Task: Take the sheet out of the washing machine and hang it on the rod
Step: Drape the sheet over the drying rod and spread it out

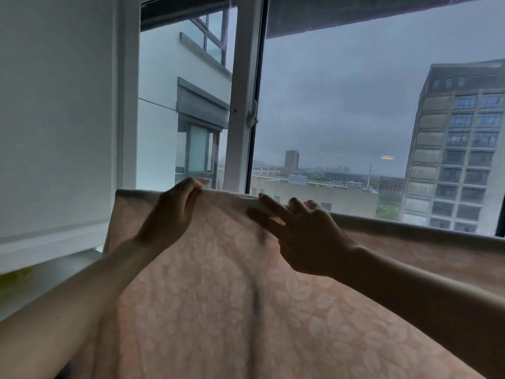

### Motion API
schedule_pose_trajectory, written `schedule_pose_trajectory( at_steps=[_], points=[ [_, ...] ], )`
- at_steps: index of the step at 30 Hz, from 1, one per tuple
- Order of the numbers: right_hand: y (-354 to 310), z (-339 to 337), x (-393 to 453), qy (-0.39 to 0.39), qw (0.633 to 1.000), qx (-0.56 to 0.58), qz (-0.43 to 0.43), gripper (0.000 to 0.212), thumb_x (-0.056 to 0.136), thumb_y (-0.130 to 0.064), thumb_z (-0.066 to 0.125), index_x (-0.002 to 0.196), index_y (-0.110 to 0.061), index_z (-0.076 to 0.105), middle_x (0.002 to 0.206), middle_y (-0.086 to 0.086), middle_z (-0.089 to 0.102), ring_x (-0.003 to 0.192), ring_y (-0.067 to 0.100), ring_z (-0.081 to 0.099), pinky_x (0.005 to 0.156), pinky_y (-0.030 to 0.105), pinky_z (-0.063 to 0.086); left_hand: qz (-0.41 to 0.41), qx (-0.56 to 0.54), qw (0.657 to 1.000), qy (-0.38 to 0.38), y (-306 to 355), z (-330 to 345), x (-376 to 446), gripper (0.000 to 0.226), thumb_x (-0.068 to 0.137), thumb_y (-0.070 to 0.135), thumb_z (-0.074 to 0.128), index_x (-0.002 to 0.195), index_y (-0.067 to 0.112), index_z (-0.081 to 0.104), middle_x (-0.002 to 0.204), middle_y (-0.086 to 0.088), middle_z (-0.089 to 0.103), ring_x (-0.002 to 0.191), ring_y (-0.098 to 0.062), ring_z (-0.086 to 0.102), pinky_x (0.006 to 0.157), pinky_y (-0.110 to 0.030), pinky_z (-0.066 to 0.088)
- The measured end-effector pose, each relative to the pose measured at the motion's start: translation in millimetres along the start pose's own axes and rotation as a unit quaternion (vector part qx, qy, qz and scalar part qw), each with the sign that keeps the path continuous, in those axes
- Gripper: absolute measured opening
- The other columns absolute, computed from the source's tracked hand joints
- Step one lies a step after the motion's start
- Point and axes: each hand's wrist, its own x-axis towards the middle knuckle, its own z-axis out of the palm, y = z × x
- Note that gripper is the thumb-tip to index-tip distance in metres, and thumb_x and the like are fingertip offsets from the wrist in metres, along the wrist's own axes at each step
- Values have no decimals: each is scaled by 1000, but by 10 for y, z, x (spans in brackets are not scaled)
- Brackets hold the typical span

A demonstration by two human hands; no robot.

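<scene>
From the head camera, both bare arms reach up from the bottom corners of the frame toward the middle. A pale peach sheet (246,310) with a faint leaf print fills the lower half of the frame, and its top fold runs from centre left, across the middle, and off toward the right edge. That fold lies draped over something straight; the rod itself is covered by the cloth, so I can't see it.

The left hand (170,212) sits at the fold just left of centre, fingers curled over the top edge and the thumb on the near side, gripping the fabric. The right hand (306,236) is just beside it, right of centre. Its fingers (270,206) are stretched out straight and spread, lying flat against the cloth near the fold, pressing rather than gripping. The two hands are near each other but apart.

Behind the sheet stands a window with a white frame (244,105), its upright post rising through the upper middle. Through the glass there's a grey overcast sky, a tall apartment block (459,149) at the right edge, and a white neighbouring building (177,86) at upper left. A plain white wall (54,105) takes up the left side of the frame.
</scene>
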Motion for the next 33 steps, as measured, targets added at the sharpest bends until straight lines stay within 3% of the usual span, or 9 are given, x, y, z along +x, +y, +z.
schedule_pose_trajectory(
  at_steps=[2,3,5,8,14,20,28,33],
  points=[
    [36,-20,8,3,1000,5,-8,72,81,-31,57,147,-29,29,151,11,34,85,28,58,60,35,46,35,27,999,11,-64,-58,-128,14,97,16,45,93,7,56,100,-3,64,92,-12,60,87,-8,42],
    [42,-19,12,2,1000,5,-12,72,81,-31,56,147,-29,29,152,11,32,87,28,58,61,36,47,69,69,995,-13,-145,-67,-175,13,97,15,46,93,7,55,111,-9,66,105,-19,61,96,-20,44],
    [22,-7,27,-4,1000,1,-21,70,81,-31,53,147,-29,30,155,12,26,99,30,56,70,40,47,126,149,978,-79,-354,-45,-229,11,96,12,47,98,8,57,137,-11,53,131,-23,45,109,-40,38],
    [-48,-9,37,-17,1000,14,-22,70,79,-32,55,145,-29,33,156,14,23,119,36,50,85,47,47,140,165,970,-110,-497,23,-265,23,96,9,49,117,5,58,148,-8,40,138,-22,35,111,-44,36],
    [-94,-95,44,-32,999,41,-10,68,85,-48,47,147,-30,28,155,14,26,129,34,43,96,50,44,186,238,949,-92,-519,113,-299,15,86,-1,63,98,7,60,147,-16,40,136,-32,37,107,-48,40],
    [-161,-88,234,-35,998,45,-1,67,86,-47,50,147,-26,32,156,10,25,126,34,47,86,46,51,200,285,934,-83,-521,130,-264,37,76,2,74,105,12,54,144,-16,45,125,-40,50,101,-55,41],
    [-419,-19,556,-52,999,8,13,69,76,-43,63,140,-28,43,152,13,33,115,39,52,73,47,51,157,314,933,-80,-638,80,-152,16,87,12,65,102,14,62,132,-16,56,107,-40,61,92,-61,45],
    [-495,8,581,-54,998,-28,17,68,73,-40,64,138,-32,46,149,15,36,114,44,52,84,55,47,149,326,930,-81,-849,23,-185,12,89,13,63,101,12,62,134,-19,53,110,-41,58,91,-62,45]
  ],
)
